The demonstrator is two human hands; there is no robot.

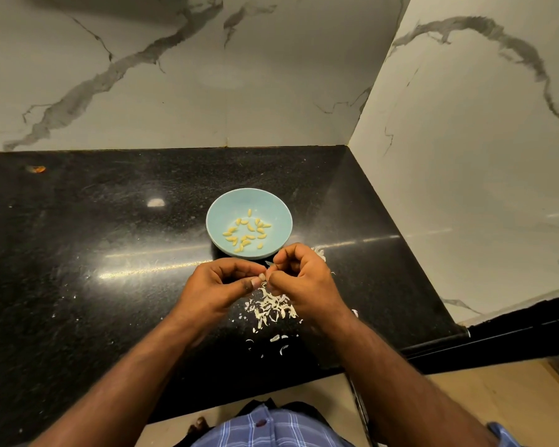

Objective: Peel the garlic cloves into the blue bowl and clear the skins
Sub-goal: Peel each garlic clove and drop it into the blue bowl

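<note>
Both hands pinching one garlic clove (pixel 261 277); strip skin downward, over skins pile (pixel 273 308), then drop clove into blue bowl (pixel 249 201) at 12 o'clock.

A pale blue bowl (pixel 249 201) at frame centre holds yellow peeled cloves (pixel 247 230), with white skins (pixel 273 306) scattered just below it, lower centre.

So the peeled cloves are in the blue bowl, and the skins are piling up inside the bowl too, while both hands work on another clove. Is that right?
Not quite. The head view shows the skins lying on the black counter, under the hands and nearer the person than the bowl, not in it. The bowl holds only peeled cloves. The rest stands: the left hand and right hand pinch one clove between them.
</note>
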